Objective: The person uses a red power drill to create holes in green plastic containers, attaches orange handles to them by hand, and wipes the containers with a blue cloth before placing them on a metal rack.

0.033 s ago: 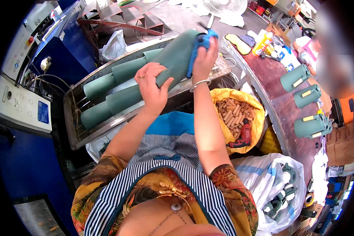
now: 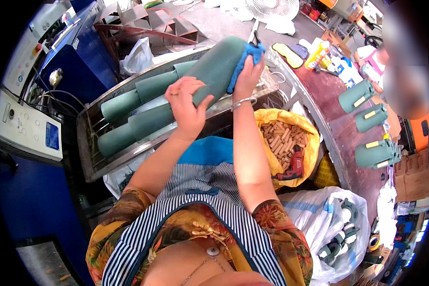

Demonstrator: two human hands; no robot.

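A large green cylinder (image 2: 214, 64) is tilted up over a metal-edged trough. My left hand (image 2: 188, 101) grips its lower end, fingers on top and thumb curled at the near side. At the upper end, my right hand (image 2: 248, 74) is closed on a blue cloth (image 2: 238, 71) pressed against the cylinder's rim. A dark tip sticks out above the cloth; what it belongs to is hidden. In the trough to the left lie more green cylinders, one in a back row (image 2: 121, 106) and one in a front row (image 2: 114, 139).
The trough (image 2: 93, 167) has a raised metal edge. Right of my arm stands a yellow sack (image 2: 314, 128) of small brown tubes with a red drill (image 2: 295, 164) on it. Green cylindrical parts (image 2: 355, 97) stand on the dark red table (image 2: 329, 114), where another person is. A control panel (image 2: 26, 124) is left.
My right hand and the blue cloth have shifted slightly at the cylinder's upper end, and the cloth looks more spread along the rim. My left hand keeps its grip, moved a little right.
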